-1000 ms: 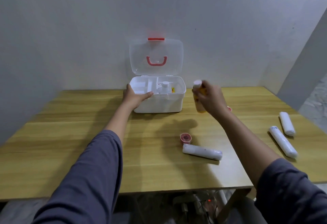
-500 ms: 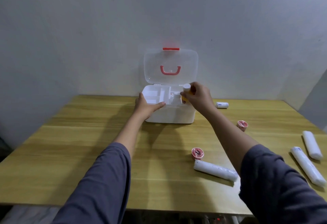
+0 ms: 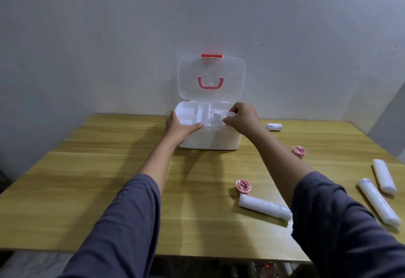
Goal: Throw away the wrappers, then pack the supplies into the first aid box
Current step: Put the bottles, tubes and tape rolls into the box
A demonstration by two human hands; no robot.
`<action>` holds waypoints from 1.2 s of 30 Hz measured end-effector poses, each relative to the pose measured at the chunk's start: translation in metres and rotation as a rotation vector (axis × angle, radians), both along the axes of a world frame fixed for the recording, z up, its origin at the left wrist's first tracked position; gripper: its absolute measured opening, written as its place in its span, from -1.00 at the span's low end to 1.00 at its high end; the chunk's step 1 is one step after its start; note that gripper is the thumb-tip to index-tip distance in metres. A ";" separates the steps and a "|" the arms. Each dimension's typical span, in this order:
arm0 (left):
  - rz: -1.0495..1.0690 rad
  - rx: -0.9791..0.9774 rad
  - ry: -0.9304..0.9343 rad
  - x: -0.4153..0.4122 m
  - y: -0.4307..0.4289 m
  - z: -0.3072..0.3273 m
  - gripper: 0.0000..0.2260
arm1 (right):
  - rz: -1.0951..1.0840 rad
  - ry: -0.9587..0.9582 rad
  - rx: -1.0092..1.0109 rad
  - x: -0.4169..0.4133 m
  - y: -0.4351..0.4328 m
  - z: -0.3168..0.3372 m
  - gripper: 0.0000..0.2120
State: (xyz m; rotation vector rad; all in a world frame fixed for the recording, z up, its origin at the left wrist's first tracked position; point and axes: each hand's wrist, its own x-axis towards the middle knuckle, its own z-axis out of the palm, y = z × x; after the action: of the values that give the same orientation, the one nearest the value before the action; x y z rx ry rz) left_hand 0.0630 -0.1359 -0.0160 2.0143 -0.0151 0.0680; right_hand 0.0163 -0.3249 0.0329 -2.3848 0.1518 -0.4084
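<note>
Left hand grip clenched on box rim | right hand grasping bottle | risk: you knock the standing bottle inside.

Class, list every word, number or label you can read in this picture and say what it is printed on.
None can be read.
Small roll by the first aid box: dark print, too blurred.
Long roll at the right: bluish print near its end, too small.
Nearest roll: faint marks, illegible.
</note>
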 end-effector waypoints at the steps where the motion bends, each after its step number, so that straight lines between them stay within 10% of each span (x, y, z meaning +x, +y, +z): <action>1: -0.002 0.003 0.004 0.000 0.000 0.000 -0.08 | -0.007 -0.012 -0.010 -0.001 0.000 -0.001 -0.75; 36: -0.021 0.106 0.074 -0.017 -0.006 0.019 -0.03 | 0.058 0.196 -0.167 -0.189 -0.005 -0.065 -0.30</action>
State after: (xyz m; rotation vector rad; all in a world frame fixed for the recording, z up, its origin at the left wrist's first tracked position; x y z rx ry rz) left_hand 0.0457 -0.1423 0.0027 2.1207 0.0078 -0.0211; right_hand -0.1729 -0.3296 -0.0326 -2.5853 0.1420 -0.1647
